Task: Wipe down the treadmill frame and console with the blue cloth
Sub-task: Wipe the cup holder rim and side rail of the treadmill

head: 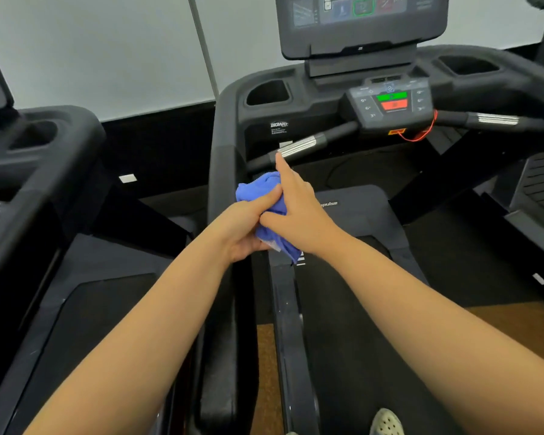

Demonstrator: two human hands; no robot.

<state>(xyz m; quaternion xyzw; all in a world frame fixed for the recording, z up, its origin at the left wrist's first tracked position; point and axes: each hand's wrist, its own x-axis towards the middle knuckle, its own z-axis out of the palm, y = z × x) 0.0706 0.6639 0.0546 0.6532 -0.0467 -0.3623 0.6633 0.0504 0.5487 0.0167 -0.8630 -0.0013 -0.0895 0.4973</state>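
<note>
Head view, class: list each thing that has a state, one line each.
blue cloth: bunched, held between both hands.
left hand: grips the cloth.
right hand: holds the cloth, forefinger straight.
console screen: lit.
red cord: dangling.

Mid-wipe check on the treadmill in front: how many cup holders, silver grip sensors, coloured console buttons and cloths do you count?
cup holders: 2
silver grip sensors: 2
coloured buttons, green and red: 2
blue cloth: 1
Total: 7
</note>
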